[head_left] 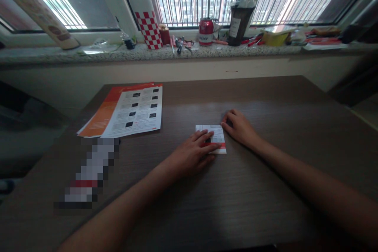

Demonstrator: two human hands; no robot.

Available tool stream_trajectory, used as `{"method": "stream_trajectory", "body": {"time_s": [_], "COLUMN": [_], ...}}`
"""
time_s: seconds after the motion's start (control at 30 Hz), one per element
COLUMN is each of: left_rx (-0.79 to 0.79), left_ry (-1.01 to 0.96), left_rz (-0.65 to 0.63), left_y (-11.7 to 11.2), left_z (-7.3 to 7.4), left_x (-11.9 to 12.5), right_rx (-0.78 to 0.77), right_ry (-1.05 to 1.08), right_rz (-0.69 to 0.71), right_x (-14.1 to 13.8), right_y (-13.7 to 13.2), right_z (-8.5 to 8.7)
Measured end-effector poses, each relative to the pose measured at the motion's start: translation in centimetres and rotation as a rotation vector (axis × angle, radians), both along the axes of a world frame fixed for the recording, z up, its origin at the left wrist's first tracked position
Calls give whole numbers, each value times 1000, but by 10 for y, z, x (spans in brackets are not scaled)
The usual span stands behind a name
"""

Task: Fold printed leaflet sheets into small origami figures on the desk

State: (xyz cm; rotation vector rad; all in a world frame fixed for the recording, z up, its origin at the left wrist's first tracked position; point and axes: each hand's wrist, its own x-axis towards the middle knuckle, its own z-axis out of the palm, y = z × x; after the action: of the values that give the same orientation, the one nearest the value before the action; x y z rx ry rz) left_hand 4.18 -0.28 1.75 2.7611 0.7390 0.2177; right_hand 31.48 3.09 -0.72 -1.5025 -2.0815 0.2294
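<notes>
Two hands meet, in the head view, on a small folded leaflet [217, 136] lying on the bench [265, 94] right of the orange brochure [132, 112]. Our left hand [193, 153] lies flat, fingers spread, on its brochure-side half. Our right hand [239, 128] curls at its far corner, and we cannot tell whether it pinches.

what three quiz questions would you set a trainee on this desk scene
1. True or false: the left hand rests on the small folded paper.
2. Which lies nearer the paper: (a) the red can or (b) the orange leaflets?
3. Fill in: the right hand sits at the paper's ____ side.
Key: 1 true; 2 b; 3 right.
</notes>
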Motion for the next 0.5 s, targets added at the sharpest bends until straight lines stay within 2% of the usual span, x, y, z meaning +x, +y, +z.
{"method": "stream_trajectory", "body": {"time_s": [0.33, 0.5], "left_rx": [-2, 46], "left_ry": [13, 27], "left_rz": [6, 62], "left_y": [0, -1], "left_z": [-1, -4], "left_x": [0, 1], "right_rx": [1, -5], "right_ry": [24, 69], "right_rz": [-25, 15], "right_x": [0, -1], "right_y": [3, -9], "right_z": [-5, 5]}}
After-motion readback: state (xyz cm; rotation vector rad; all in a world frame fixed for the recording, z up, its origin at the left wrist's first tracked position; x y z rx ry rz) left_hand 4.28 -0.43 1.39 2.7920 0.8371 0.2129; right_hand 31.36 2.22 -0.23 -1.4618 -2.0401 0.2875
